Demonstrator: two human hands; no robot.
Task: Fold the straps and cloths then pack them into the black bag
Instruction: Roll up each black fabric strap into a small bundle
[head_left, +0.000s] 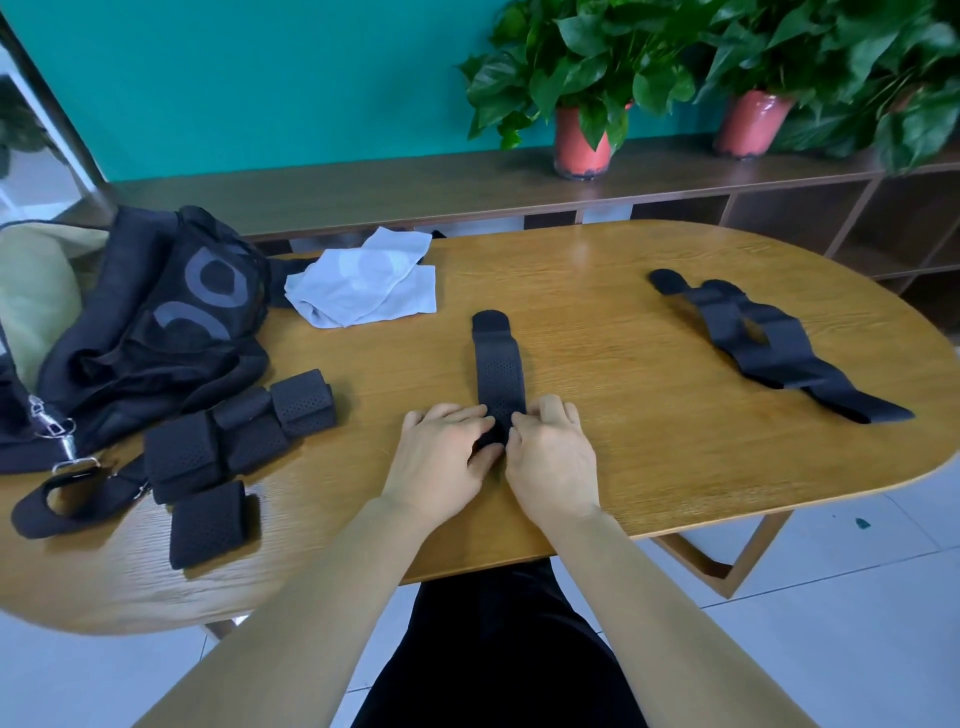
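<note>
The left hand (441, 457) and right hand (553, 457) each pinch the near end of a strap (496, 364), which lies lengthwise at frame centre on the surface (597, 312). If one hand leads, the fold will likely run crooked. The springy mesh may also unroll once it is let go. The bag (156, 322) sits at the upper left, so a loose bundle could open on the way over.
</note>
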